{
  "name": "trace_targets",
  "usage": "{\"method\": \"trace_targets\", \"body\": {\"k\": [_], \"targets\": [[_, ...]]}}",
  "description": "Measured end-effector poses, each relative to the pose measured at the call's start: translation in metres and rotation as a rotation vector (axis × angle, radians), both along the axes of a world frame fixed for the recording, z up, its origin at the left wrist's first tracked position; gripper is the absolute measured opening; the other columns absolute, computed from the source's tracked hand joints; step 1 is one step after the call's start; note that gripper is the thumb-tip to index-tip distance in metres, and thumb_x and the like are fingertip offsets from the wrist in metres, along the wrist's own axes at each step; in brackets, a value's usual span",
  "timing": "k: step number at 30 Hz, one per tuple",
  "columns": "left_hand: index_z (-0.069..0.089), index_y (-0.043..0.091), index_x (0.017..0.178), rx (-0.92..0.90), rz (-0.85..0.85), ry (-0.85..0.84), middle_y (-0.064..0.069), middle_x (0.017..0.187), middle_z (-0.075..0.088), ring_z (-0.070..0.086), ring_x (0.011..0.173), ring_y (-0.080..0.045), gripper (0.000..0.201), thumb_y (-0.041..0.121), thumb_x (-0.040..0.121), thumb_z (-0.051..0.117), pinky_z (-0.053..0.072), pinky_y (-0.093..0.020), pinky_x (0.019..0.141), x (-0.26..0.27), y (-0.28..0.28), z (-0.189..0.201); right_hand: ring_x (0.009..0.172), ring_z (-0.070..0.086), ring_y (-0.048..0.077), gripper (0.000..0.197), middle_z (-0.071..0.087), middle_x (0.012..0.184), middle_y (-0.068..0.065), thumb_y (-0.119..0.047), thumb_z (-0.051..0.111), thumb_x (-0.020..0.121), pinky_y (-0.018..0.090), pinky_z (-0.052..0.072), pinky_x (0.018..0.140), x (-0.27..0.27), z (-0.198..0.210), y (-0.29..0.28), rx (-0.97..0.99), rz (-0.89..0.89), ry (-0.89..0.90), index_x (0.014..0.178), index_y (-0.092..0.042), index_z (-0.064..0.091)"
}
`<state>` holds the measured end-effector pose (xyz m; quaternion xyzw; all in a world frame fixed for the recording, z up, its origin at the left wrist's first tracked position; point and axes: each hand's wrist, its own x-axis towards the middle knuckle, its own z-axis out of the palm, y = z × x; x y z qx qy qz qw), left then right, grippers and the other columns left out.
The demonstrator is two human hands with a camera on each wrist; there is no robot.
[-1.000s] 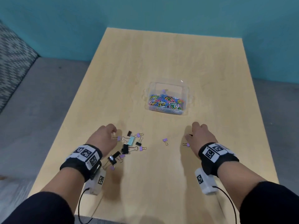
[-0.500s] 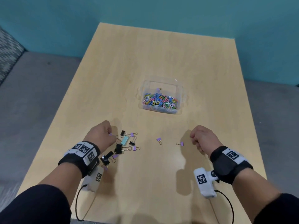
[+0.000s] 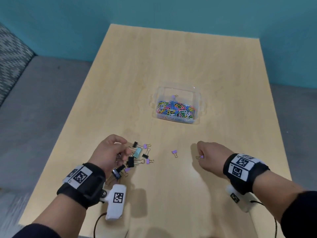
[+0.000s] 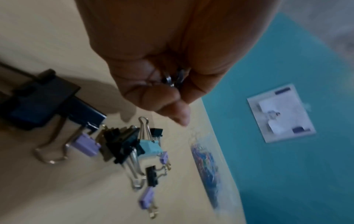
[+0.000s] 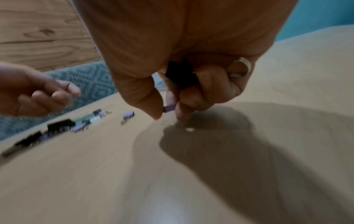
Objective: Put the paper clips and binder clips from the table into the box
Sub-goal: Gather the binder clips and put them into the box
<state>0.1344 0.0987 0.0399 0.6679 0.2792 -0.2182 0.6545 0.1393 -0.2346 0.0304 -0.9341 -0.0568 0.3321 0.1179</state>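
Binder clips [image 3: 137,156] lie in a loose heap on the surface [image 3: 171,194], near side, just beside our L hand [image 3: 109,152]. One purple clip [image 3: 174,153] lies alone btwn the hands. Box [image 3: 197,98] w/ coloured paper clips [image 3: 176,109] sits mid-surface, well apart. L grip curls on a metal clip [image 4: 172,79]; R hand [image 3: 210,156] pinches a small purple clip [image 5: 169,108], a black clip [image 5: 181,75] in its palm.

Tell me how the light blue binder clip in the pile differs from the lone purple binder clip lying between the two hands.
The light blue binder clip is clearly larger than the lone purple binder clip. The blue one lies in the tangled pile beside the left hand, touching black clips; the purple one lies by itself on bare table, touching nothing. Colour differs: pale blue against purple. Both have wire handles, and both are still outside the box.
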Motion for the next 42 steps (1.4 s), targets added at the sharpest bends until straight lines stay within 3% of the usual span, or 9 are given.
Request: {"method": "trace_targets", "body": {"k": [4,6,10,19,23,27,33,38,42], "targets": [[0.056,0.031,0.083,0.570,-0.428,-0.145,0.003,0.056,0.057,0.050,0.048,-0.017,0.007,0.036,0.088,0.056,0.043,-0.031,0.049,-0.009,-0.002,-0.001,0.063,0.054,0.023,0.009,0.059,0.070,0.002,-0.020,0.054,0.073,0.036,0.044,0.055,0.046,0.017,-0.002,0.123,-0.094,-0.096,0.075,-0.020,0.044],[0.047,0.035,0.092,0.830,-0.703,-0.128,0.004,0.061,0.062,0.057,0.050,-0.013,0.025,0.053,0.081,0.060,0.049,-0.030,0.052,-0.014,-0.004,0.001,0.064,0.053,0.024,0.012,0.059,0.071,0.003,-0.018,0.057,0.074,0.033,0.039,0.054,0.081,0.028,-0.002,0.127,-0.092,-0.195,0.076,-0.018,0.046],[0.040,0.033,0.100,1.031,-0.912,-0.114,0.010,0.075,0.058,0.056,0.065,-0.008,0.042,0.061,0.075,0.060,0.046,-0.027,0.056,-0.016,-0.012,-0.001,0.064,0.053,0.025,0.016,0.057,0.070,0.003,-0.019,0.060,0.073,0.031,0.036,0.051,0.145,0.041,0.011,0.085,-0.078,-0.334,0.077,-0.018,0.044],[0.035,0.028,0.091,1.027,-1.039,-0.079,0.009,0.088,0.054,0.054,0.075,-0.015,0.027,0.048,0.084,0.052,0.035,-0.027,0.057,-0.014,-0.016,-0.006,0.081,0.053,0.030,0.022,0.059,0.095,0.011,-0.011,0.057,0.079,0.031,0.038,0.060,0.209,0.019,0.045,0.017,0.018,-0.349,0.099,-0.011,0.050],[0.042,0.027,0.085,0.827,-0.856,-0.093,0.007,0.072,0.058,0.056,0.065,-0.013,0.038,0.055,0.073,0.064,0.041,-0.027,0.054,-0.017,-0.018,0.009,0.101,0.043,0.029,0.029,0.051,0.106,0.008,-0.014,0.055,0.079,0.037,0.040,0.075,0.205,0.020,0.034,0.022,0.002,-0.417,0.109,-0.013,0.052],[0.049,0.027,0.077,0.616,-0.609,-0.219,0.007,0.056,0.055,0.052,0.044,-0.013,0.037,0.050,0.065,0.075,0.042,-0.030,0.046,0.024,-0.028,0.028,0.093,0.048,0.030,0.024,0.055,0.100,0.009,-0.007,0.047,0.079,0.034,0.037,0.069,0.168,0.028,0.019,0.101,-0.184,-0.553,0.100,-0.014,0.056],[0.049,0.024,0.081,0.888,-0.758,-0.449,0.006,0.069,0.056,0.055,0.065,-0.016,0.040,0.055,0.067,0.071,0.042,-0.031,0.055,0.150,-0.082,0.033,0.091,0.056,0.029,0.017,0.055,0.100,0.002,-0.029,0.048,0.091,0.036,0.045,0.072,0.045,0.009,0.043,0.199,0.014,-0.179,0.105,-0.020,0.049],[0.048,0.019,0.087,1.003,-0.904,-0.501,0.003,0.073,0.056,0.050,0.064,-0.015,0.039,0.046,0.072,0.071,0.031,-0.029,0.048,0.211,-0.143,0.025,0.094,0.050,0.029,0.027,0.048,0.107,0.004,-0.043,0.047,0.092,0.036,0.037,0.069,0.001,-0.008,0.057,0.133,0.094,-0.207,0.107,-0.022,0.044],[0.053,0.019,0.100,0.982,-0.957,-0.476,-0.001,0.093,0.063,0.056,0.079,-0.021,0.039,0.041,0.073,0.070,0.040,-0.029,0.059,0.230,-0.170,0.009,0.094,0.047,0.031,0.023,0.046,0.109,0.008,-0.017,0.054,0.086,0.041,0.045,0.073,-0.001,-0.017,0.059,0.167,0.033,-0.212,0.106,-0.018,0.043]]}}
